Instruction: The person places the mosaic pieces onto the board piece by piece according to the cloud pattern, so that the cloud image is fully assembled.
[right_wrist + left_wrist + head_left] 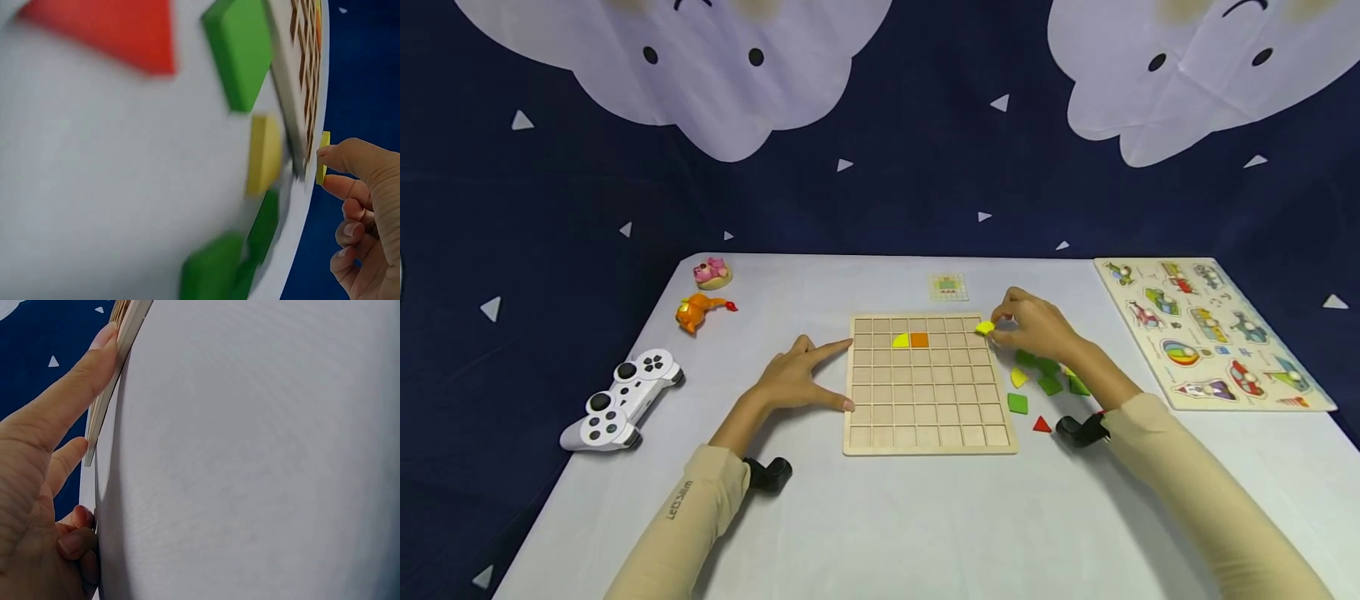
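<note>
A wooden grid board (932, 392) lies flat on the white table, with a yellow quarter-round tile (901, 341) and an orange square tile (919, 340) side by side in its second row. My left hand (797, 379) touches the board's left edge with thumb and index finger spread and straight; the other fingers are curled in the left wrist view. My right hand (1033, 325) pinches another yellow tile (985, 328) between thumb and index finger, over the board's upper right corner. Its remaining fingers are loosely bent in the right wrist view.
Green tiles (1050, 385), a loose yellow tile (1018, 377) and a red triangle (1042, 425) lie right of the board. A small pattern card (948, 287) lies behind it. A picture puzzle (1217, 333) is far right; a game controller (623, 402) and two small figures (697, 312) are left.
</note>
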The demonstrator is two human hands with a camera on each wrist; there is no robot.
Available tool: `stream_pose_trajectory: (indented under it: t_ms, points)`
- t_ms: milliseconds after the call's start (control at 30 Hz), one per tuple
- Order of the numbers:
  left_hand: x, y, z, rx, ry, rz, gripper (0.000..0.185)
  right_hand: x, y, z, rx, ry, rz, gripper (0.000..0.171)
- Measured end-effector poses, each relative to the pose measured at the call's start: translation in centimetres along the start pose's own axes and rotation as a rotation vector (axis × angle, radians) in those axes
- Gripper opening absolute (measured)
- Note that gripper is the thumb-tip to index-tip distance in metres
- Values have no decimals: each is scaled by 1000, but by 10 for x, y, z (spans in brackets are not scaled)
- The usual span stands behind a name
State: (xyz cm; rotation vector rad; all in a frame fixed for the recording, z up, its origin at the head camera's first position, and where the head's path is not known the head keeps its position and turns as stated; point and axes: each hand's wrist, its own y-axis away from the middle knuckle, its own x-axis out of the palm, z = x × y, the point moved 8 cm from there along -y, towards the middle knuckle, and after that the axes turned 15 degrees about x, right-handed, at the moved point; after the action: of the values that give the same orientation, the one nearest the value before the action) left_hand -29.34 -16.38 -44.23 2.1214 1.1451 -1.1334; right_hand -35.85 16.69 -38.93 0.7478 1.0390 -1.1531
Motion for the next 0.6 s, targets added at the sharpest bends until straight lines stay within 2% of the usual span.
stream_pose_trajectory:
  t_ms: [600]
  points:
    - [-1, 1, -1, -9, 2, 7, 106, 26, -12, 75, -120, -52, 68, 27]
